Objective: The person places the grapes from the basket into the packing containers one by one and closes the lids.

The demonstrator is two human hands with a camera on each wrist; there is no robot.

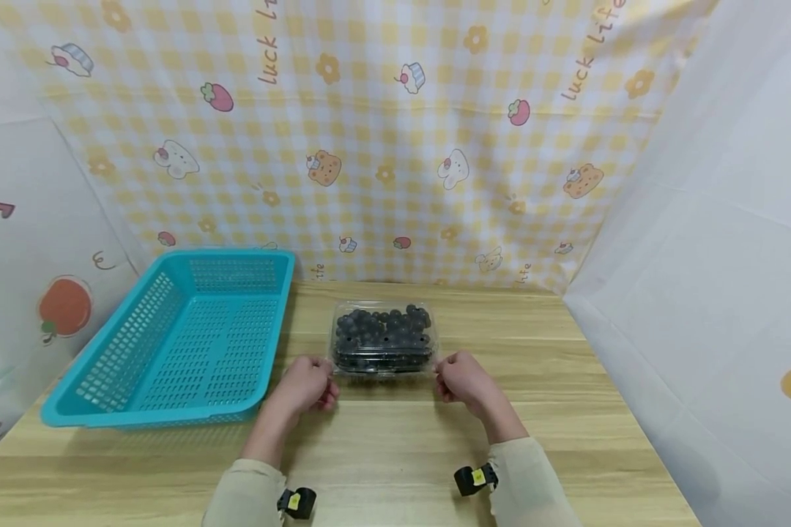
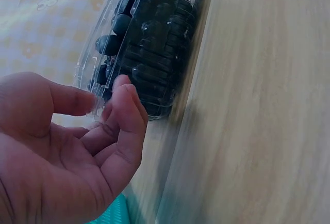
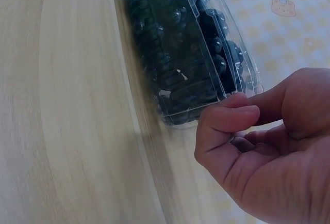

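A clear plastic clamshell box [image 1: 381, 350] sits at the middle of the table, filled with dark grapes [image 1: 385, 326]. Its lid lies over the fruit. My left hand [image 1: 305, 384] pinches the box's near left corner edge between thumb and forefinger. At the near right corner, my right hand [image 1: 463, 379] pinches the edge in the same way, with its other fingers curled in. In the left wrist view, the thumb [image 2: 75, 100] meets the plastic rim beside the grapes. The right wrist view shows the fingertips right at the corner of the box [image 3: 180, 115].
A blue-green perforated plastic basket [image 1: 273, 351] stands on the left of the wooden table [image 1: 395, 446], near my left hand. A yellow checked cloth [image 1: 382, 212] hangs behind the table. White cloth [image 1: 718, 293] hangs along the right side.
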